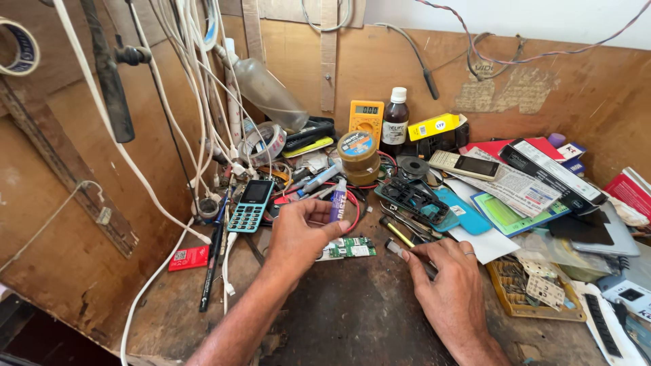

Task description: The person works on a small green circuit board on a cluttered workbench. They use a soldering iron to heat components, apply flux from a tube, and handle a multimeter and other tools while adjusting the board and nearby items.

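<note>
Left hand: closed around a small tube with a purple label, held upright by thumb and fingertips directly above the left end of a green circuit board. The forearm enters from the lower edge of the view, wrist bent slightly down.

Right hand: fingers curled narrow around a slim dark-handled tool, its pale tip pointing toward the right end of the circuit board. The hand lies low on the bench, a ring on one finger. Whether the tip touches the board cannot be told.

Handling judgement: the circuit board lies flat on the dark worn bench top between the two hands. It appears thin, light, stiff and fragile; it is best gripped by its bare edges, clear of the components. The tube looks light and soft-walled, so a firm squeeze would likely push out its contents.

Surroundings, relative to the circuit board: a teal keypad phone lies to the upper left; a round jar with a blue lid and a yellow multimeter stand behind; a teal phone cover lies to the upper right; a small red card lies well to the left, among white cables.
</note>
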